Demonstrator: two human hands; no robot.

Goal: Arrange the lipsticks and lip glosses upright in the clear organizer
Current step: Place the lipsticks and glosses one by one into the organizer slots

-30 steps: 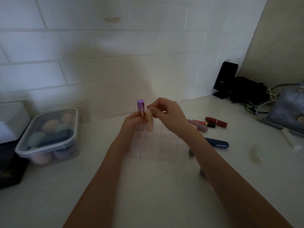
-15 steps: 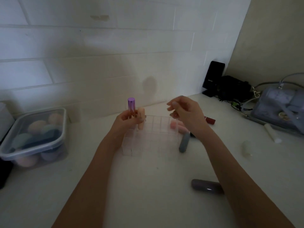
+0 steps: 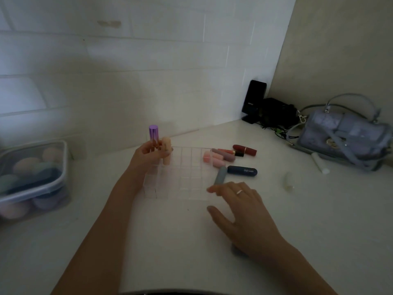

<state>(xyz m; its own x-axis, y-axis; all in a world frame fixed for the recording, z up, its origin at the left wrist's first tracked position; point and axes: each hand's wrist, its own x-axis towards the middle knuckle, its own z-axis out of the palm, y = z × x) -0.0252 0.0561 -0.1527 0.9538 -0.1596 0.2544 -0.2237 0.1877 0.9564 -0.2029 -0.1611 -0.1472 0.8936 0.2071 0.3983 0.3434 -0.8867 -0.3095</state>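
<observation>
A: What lies around the clear gridded acrylic organizer (image 3: 182, 173) on the white counter (image 3: 297, 220)?

B: To its right, loose tubes lie flat: a dark red lipstick (image 3: 244, 150), a mauve lipstick (image 3: 223, 155), a pale pink lipstick (image 3: 213, 159), a navy blue tube (image 3: 242, 170) and a grey tube (image 3: 220, 176). Far left sits a clear lidded plastic box of pastel makeup sponges (image 3: 32, 177), cut by the frame edge; far right a grey quilted handbag (image 3: 344, 137) and a black stand (image 3: 254, 101).

A: And the hands?

B: The left hand (image 3: 148, 154) grips the organizer's back-left corner, where 2 tubes stand upright: a purple-capped lip gloss (image 3: 153, 134) and a peach tube (image 3: 166, 153). The right hand (image 3: 242, 211) hovers by the near-right corner, fingers relaxed and spread, holding nothing.

A: Anything hard to read?

B: A dark object (image 3: 237, 251) under the right wrist is mostly hidden. The dim light blurs the cell walls.
</observation>
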